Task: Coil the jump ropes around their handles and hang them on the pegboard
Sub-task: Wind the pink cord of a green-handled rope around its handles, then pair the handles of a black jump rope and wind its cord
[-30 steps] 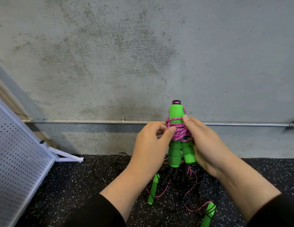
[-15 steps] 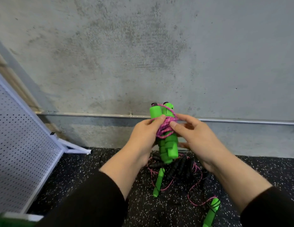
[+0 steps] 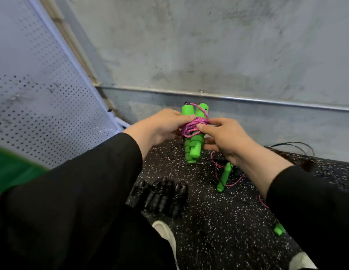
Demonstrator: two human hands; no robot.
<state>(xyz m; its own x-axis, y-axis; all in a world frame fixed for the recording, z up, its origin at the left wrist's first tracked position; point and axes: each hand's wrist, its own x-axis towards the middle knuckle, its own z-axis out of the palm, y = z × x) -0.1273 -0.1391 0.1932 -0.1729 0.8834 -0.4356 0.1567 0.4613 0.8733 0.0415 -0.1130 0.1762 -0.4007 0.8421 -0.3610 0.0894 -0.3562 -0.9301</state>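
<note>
**Locking off the pink coil**

I've got the green handles upright and side by side in mid-air, just in front of the wall, with the pink rope wound round their upper half. My left hand grips the pair from the left, thumb pressed on the wraps; my right hand pinches the rope on the right side, lower fingers curled under the handles.

As I judge it, the winding is nearly done and the loose end needs securing. I'd keep the left thumb firm on the coil so nothing slackens, then tuck the tail under a tight wrap rather than over it.

The pegboard leans at far left. More ropes lie on the floor: black handles near me, another green handle to the right.
</note>
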